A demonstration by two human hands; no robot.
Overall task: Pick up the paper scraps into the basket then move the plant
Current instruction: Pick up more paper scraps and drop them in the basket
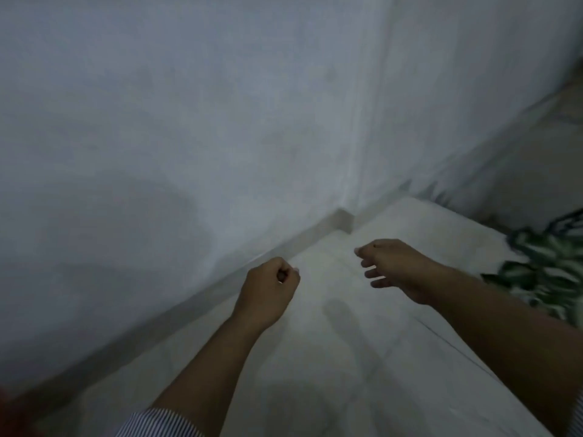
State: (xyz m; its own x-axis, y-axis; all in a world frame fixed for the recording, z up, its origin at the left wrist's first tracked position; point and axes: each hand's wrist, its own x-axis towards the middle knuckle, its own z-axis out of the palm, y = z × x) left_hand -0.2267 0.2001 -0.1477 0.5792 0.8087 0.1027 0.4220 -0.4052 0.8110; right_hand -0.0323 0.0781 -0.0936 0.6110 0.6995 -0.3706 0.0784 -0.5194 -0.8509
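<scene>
Pale, smooth floor tiles (331,357) meeting matte grey wall (189,121); left hand (268,288) curling into empty fist, right hand (394,266) hanging loosely open; blurred green-and-white variegated leafy plant (549,272) sitting far right.

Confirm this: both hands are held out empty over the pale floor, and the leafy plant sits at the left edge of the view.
Wrong side. In the head view the plant is at the right edge, beyond the right hand. The rest stands: left hand and right hand look empty over the pale floor.
</scene>
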